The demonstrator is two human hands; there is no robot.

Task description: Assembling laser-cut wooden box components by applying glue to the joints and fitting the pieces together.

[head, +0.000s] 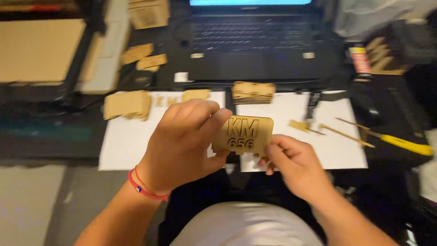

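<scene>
Head view: left hand [182, 146] and right hand [291, 164] grasp one wooden plaque [243, 134] by its side edges, above two white sheets [127, 141] on the desk [387, 95].

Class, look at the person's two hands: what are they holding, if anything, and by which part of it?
Both hold one flat tan cut-out plate. The left hand grips its left edge; the right hand pinches its lower right corner.

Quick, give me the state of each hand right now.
Left hand: closed on the tan cut-out plaque, gripping its left edge.
Right hand: fingertips pinch the same plaque's lower right edge.
</scene>
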